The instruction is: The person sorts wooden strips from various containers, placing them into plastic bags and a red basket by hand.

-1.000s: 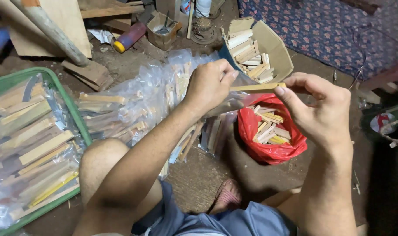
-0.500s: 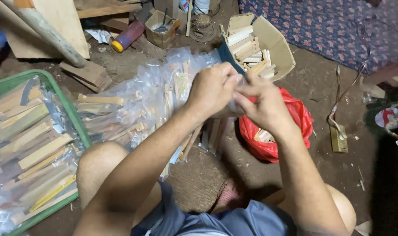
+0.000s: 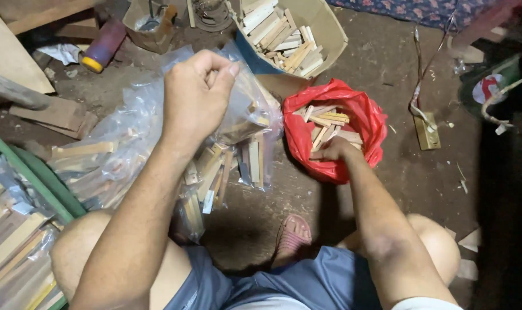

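My left hand [image 3: 195, 95] is raised and pinches the top of a clear plastic bag [image 3: 245, 117] that holds a few small wooden sticks. My right hand [image 3: 335, 150] reaches down into a red plastic bag [image 3: 361, 115] on the dirt floor; its fingers are among loose short wooden sticks [image 3: 324, 123], and whether they grip one is hidden. Below the held bag lies a heap of clear packets filled with sticks [image 3: 226, 166].
A cardboard box [image 3: 324, 28] full of wooden sticks stands behind the red bag. At the left, a green crate [image 3: 40, 183] holds more bagged sticks. Wood offcuts [image 3: 54, 112], a purple bottle [image 3: 103, 46] and a small open carton [image 3: 146, 23] lie at the back left. My sandalled foot [image 3: 292, 235] rests between my knees.
My two hands were together at the clear bag with a stick. Now my right hand has dropped into the red bag while my left stays up holding the clear bag.
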